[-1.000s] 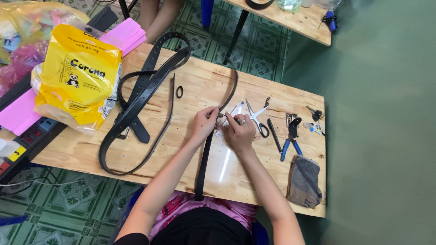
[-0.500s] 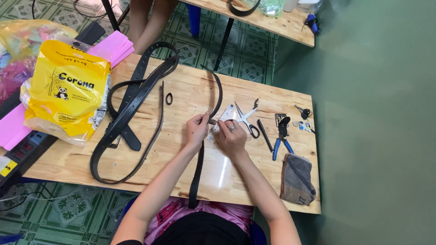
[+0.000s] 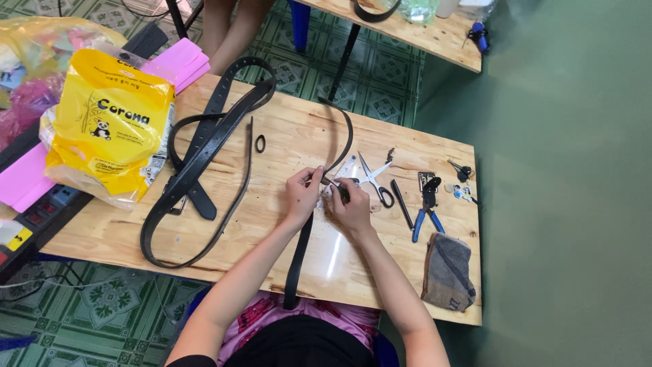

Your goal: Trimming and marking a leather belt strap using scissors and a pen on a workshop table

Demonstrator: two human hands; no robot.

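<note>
Both hands meet in the middle of the frame over a dark leather belt (image 3: 299, 255). The left hand (image 3: 301, 197) is pinched on the strap where it bends, pressing it to the wood so it cannot slide, and the right hand (image 3: 353, 207) is closed beside it on the strap's end and what looks like a small dark tool, though the fingers hide exactly what. The two hands are almost touching. From them the belt runs two ways: one length drops straight toward the lower edge of the frame and hangs off the surface (image 3: 380, 272) over the person's lap, the other arcs up and back toward the centre top. It is flat, narrow and matte. Just right of the hands lie scissors (image 3: 375, 180) with steel blades open, a slim dark pen-like rod (image 3: 401, 202), and blue-handled pliers (image 3: 426, 211), all within easy reach. Further right sit small metal bits and keys (image 3: 462, 171), and toward the lower right a folded grey cloth (image 3: 448, 272), soft and rumpled. Left of the hands a small black ring (image 3: 260, 143) lies alone, then a loose heap of wider black straps (image 3: 204, 153), some punched with holes, looping across pale, knotty plywood. At the upper left stands a crinkly yellow plastic bag (image 3: 109, 129), beside pink foam sheets (image 3: 178, 61).
</note>
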